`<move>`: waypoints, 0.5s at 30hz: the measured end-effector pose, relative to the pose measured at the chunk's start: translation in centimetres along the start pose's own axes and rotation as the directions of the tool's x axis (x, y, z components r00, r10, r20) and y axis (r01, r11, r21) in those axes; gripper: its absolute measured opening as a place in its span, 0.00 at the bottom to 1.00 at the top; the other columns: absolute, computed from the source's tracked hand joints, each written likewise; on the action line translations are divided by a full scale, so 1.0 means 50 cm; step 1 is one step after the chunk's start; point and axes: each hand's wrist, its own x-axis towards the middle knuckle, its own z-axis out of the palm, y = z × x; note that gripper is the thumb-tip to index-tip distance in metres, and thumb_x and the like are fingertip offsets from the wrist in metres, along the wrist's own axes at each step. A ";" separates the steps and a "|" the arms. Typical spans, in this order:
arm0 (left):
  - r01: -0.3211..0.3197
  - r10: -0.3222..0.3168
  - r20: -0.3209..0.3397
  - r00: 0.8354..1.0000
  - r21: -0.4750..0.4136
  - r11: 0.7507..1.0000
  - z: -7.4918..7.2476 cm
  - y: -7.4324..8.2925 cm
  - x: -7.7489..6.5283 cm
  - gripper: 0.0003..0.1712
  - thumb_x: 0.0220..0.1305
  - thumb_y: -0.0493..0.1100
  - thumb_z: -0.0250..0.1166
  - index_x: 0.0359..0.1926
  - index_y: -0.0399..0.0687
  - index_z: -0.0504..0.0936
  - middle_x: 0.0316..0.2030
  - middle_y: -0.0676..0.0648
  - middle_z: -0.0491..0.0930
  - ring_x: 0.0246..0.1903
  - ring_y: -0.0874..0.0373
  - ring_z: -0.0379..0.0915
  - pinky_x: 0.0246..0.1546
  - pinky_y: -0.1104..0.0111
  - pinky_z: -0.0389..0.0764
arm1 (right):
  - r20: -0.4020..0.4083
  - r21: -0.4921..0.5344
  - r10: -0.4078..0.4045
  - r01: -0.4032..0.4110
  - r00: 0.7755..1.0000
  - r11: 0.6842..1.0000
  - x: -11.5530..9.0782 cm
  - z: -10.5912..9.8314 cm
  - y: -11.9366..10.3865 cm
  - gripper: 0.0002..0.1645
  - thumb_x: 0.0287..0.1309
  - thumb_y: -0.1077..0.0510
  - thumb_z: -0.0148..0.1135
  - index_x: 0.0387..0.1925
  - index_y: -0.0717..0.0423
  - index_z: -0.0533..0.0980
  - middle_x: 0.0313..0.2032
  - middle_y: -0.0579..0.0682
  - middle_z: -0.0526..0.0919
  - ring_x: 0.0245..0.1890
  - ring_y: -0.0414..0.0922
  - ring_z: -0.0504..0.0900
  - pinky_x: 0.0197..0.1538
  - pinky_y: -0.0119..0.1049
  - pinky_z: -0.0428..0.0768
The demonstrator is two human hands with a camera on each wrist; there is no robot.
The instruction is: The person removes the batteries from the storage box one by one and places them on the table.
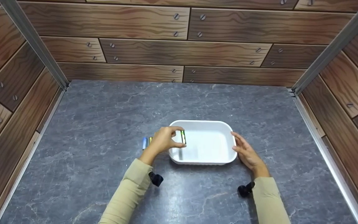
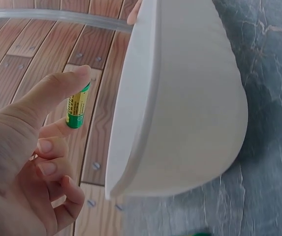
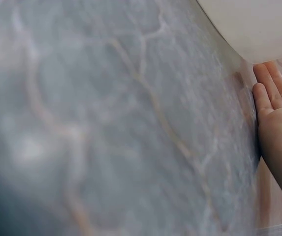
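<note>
Between thumb and index finger, my left hand (image 1: 163,139) pinches a small green and yellow battery (image 2: 78,109). In the head view it is over the left part of a white rectangular tub (image 1: 204,163); the left wrist view shows it beside the tub's rim. My right hand (image 1: 248,154) touches the tub's right side, fingertips at the rim. Its visible fingers look fairly straight in the right wrist view. To the left of the tub lie a blue cylinder (image 1: 144,143) and a yellow-green one (image 1: 150,140), partly hidden behind my left hand.
The tub stands on a grey marbled table (image 1: 104,124). Wood-plank panels (image 1: 141,51) rise at the back and both sides, with metal posts (image 1: 39,43) at the corners. A small black device (image 1: 156,179) sits at each wrist.
</note>
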 end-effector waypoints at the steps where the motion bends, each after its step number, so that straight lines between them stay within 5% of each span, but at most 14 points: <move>1: 0.004 -0.004 -0.009 1.000 0.001 1.000 -0.003 -0.003 -0.001 0.32 0.46 0.52 0.77 0.55 0.50 0.81 0.22 0.53 0.62 0.23 0.61 0.54 0.25 0.70 0.56 | 0.001 0.002 0.000 0.000 1.000 1.000 0.000 0.000 0.000 0.30 0.64 0.66 0.54 0.62 0.36 0.65 0.57 0.31 0.74 0.57 0.30 0.73 0.56 0.25 0.73; 7: 0.023 -0.023 -0.046 0.999 -0.011 1.000 -0.014 -0.023 -0.010 0.33 0.43 0.52 0.78 0.53 0.51 0.82 0.20 0.55 0.59 0.21 0.62 0.52 0.22 0.71 0.53 | -0.002 0.019 -0.012 0.012 1.000 1.000 0.002 0.000 0.001 0.30 0.64 0.67 0.54 0.61 0.36 0.66 0.57 0.31 0.74 0.56 0.30 0.73 0.56 0.26 0.74; 15: 0.041 -0.043 -0.071 0.997 -0.032 0.999 -0.027 -0.045 -0.026 0.33 0.43 0.50 0.78 0.53 0.49 0.82 0.25 0.48 0.71 0.26 0.60 0.61 0.26 0.71 0.59 | -0.002 0.015 -0.011 0.012 1.000 1.000 0.001 0.000 0.001 0.30 0.64 0.68 0.53 0.61 0.35 0.66 0.57 0.32 0.74 0.56 0.30 0.74 0.56 0.26 0.74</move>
